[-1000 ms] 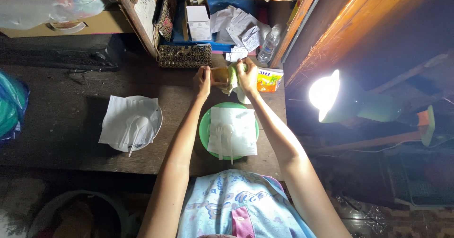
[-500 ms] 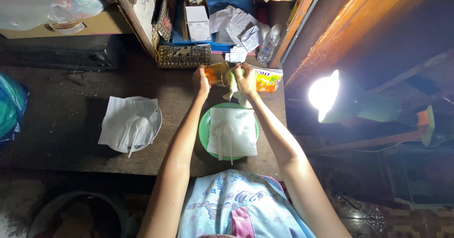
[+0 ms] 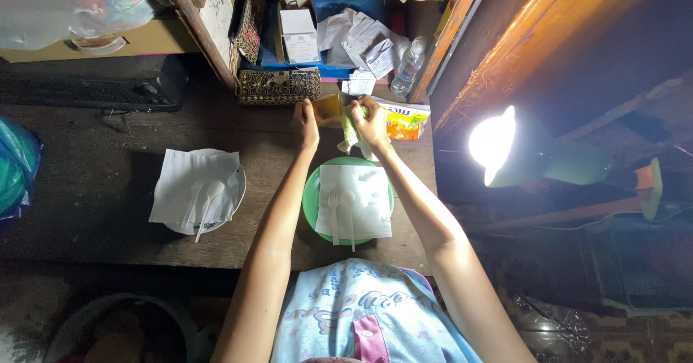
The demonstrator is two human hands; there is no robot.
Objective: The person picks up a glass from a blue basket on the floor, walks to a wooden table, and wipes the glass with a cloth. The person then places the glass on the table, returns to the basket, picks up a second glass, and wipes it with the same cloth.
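Seen from above, over a dark wooden table point(image 3: 108, 190). Left hand point(image 3: 306, 123) closed around an amber glass point(image 3: 328, 110), held up above the far edge of the table, just in front of a woven gold box point(image 3: 279, 86). Right hand point(image 3: 372, 123) clenched on a pale green cloth point(image 3: 349, 130), pressed against the glass's right side, with a loose end hanging down toward the plate below. Directly beneath, near the table's front edge: a green plate point(image 3: 312, 193) covered by a white napkin point(image 3: 361, 204), with 2 white plastic utensils point(image 3: 343, 215) on top. To the left, well apart: a white plate point(image 3: 234, 193) under another napkin point(image 3: 191, 182) with 1 white spoon point(image 3: 209, 200). Just right of the right hand, a yellow and orange packet point(image 3: 406, 121). Behind, a clear plastic bottle point(image 3: 408, 67) and loose papers point(image 3: 361, 35). At far right, a lit lamp point(image 3: 505, 146).
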